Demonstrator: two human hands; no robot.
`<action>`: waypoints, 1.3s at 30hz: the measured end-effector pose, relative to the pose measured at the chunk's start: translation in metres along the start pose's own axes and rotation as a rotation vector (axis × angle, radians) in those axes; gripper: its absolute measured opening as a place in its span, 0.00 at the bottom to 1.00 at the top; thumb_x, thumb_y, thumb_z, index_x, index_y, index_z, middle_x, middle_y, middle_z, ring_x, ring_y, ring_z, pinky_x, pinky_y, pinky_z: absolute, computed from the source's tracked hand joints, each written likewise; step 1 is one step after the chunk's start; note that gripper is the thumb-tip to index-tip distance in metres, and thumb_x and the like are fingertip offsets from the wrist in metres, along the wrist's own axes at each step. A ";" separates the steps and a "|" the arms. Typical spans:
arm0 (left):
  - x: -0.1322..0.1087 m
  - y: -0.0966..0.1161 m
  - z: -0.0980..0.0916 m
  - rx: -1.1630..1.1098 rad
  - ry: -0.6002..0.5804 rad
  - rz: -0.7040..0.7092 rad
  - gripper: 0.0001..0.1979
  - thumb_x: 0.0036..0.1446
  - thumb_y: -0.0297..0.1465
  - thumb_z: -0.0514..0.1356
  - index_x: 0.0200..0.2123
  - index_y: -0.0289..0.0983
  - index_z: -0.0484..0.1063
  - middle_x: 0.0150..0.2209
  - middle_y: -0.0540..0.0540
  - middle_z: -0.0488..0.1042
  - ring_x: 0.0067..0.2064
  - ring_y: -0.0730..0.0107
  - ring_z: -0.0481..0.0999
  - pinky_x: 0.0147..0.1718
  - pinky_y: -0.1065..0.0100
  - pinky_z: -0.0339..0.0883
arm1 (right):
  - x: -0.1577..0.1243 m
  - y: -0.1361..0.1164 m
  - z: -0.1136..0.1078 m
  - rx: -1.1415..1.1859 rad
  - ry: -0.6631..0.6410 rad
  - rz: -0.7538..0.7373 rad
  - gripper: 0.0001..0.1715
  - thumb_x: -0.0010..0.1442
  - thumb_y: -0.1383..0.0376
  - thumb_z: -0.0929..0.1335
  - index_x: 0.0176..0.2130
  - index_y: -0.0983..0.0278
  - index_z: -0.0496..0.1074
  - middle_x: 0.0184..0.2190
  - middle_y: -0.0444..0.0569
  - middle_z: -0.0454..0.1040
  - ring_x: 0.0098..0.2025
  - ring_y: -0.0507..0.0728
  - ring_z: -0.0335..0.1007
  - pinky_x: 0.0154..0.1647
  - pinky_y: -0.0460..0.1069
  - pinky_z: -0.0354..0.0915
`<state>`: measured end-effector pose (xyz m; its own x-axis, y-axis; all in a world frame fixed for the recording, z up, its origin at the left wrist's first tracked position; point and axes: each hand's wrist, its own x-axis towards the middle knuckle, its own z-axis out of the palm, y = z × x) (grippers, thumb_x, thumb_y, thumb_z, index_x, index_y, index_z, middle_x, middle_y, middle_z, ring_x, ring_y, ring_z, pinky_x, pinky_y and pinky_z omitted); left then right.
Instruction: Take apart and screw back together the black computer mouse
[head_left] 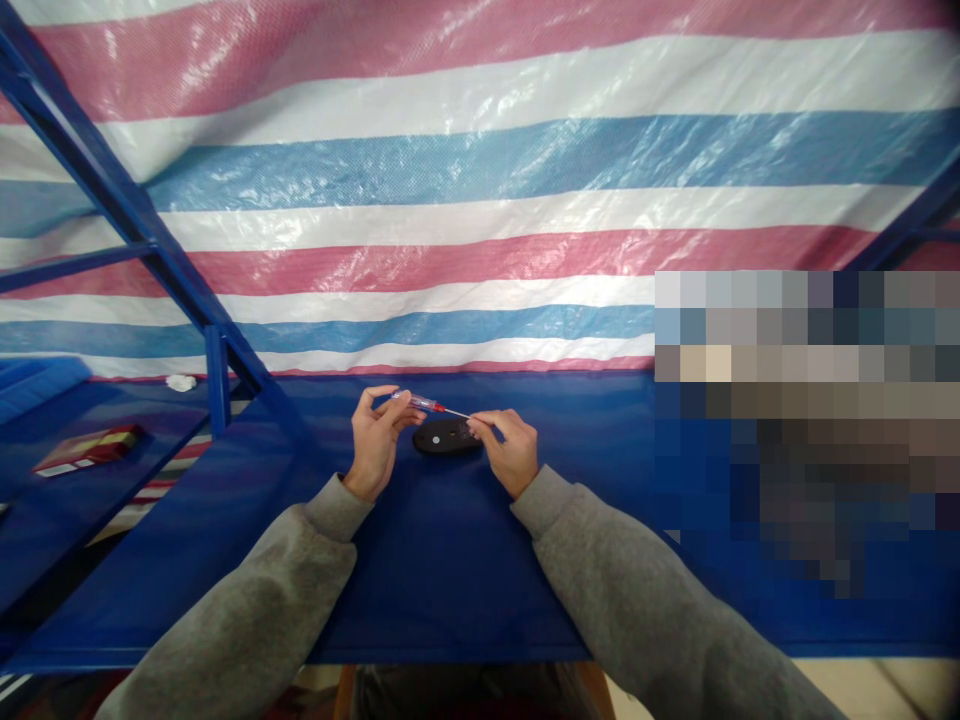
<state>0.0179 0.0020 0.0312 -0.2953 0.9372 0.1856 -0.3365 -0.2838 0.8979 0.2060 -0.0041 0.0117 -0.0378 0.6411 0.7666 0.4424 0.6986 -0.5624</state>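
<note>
A small screwdriver (431, 405) with a clear and red handle is held level above a black computer mouse (444, 438) that lies on the blue table (435, 560). My left hand (377, 440) pinches the handle end between thumb and fingers. My right hand (510, 448) pinches the metal tip end, just right of the mouse and close over it. Both arms wear grey sleeves.
A striped red, white and blue tarp (480, 190) hangs behind the table. A blue metal frame (135, 225) slants at the left, with a red and yellow box (86, 450) on a lower blue shelf. A blurred-out patch (806, 420) covers the right side.
</note>
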 end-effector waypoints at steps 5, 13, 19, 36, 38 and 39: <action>0.000 0.000 0.000 0.013 -0.003 0.011 0.20 0.45 0.33 0.68 0.39 0.36 0.63 0.24 0.50 0.75 0.23 0.69 0.77 0.27 0.69 0.70 | -0.001 0.001 0.001 -0.007 -0.004 -0.024 0.08 0.61 0.64 0.66 0.32 0.61 0.75 0.26 0.45 0.77 0.29 0.53 0.72 0.37 0.50 0.67; -0.001 0.002 0.001 0.020 0.010 0.036 0.20 0.46 0.32 0.68 0.39 0.36 0.64 0.24 0.49 0.76 0.24 0.69 0.77 0.28 0.69 0.71 | -0.001 0.002 0.002 -0.019 -0.004 -0.087 0.07 0.61 0.65 0.67 0.33 0.62 0.76 0.28 0.46 0.78 0.30 0.53 0.73 0.37 0.50 0.67; 0.000 0.000 -0.001 0.030 -0.001 0.041 0.19 0.46 0.33 0.68 0.40 0.36 0.64 0.24 0.49 0.76 0.24 0.69 0.77 0.27 0.68 0.71 | 0.000 0.002 0.002 -0.012 -0.013 -0.094 0.09 0.61 0.65 0.66 0.32 0.61 0.76 0.28 0.45 0.78 0.30 0.54 0.73 0.37 0.51 0.67; 0.001 0.000 -0.003 0.040 0.013 0.062 0.19 0.47 0.33 0.67 0.41 0.36 0.65 0.24 0.50 0.75 0.24 0.69 0.77 0.27 0.69 0.71 | -0.001 0.003 0.004 -0.018 -0.031 -0.087 0.08 0.61 0.62 0.67 0.34 0.61 0.76 0.29 0.46 0.79 0.28 0.53 0.73 0.35 0.51 0.65; 0.001 -0.001 -0.003 0.039 0.009 0.063 0.20 0.47 0.33 0.67 0.41 0.36 0.65 0.24 0.50 0.75 0.24 0.69 0.77 0.27 0.69 0.71 | -0.001 0.002 0.004 -0.019 -0.031 -0.091 0.09 0.62 0.63 0.66 0.33 0.61 0.76 0.29 0.45 0.79 0.29 0.53 0.73 0.35 0.51 0.64; 0.001 -0.001 -0.003 0.040 0.007 0.063 0.20 0.47 0.34 0.67 0.41 0.36 0.65 0.24 0.50 0.75 0.24 0.69 0.77 0.27 0.69 0.70 | -0.001 0.002 0.004 -0.017 -0.033 -0.095 0.09 0.62 0.64 0.66 0.33 0.60 0.76 0.29 0.45 0.79 0.29 0.53 0.74 0.35 0.51 0.64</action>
<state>0.0150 0.0029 0.0295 -0.3212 0.9164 0.2391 -0.2812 -0.3333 0.8999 0.2034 -0.0023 0.0089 -0.1099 0.5826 0.8053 0.4507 0.7513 -0.4821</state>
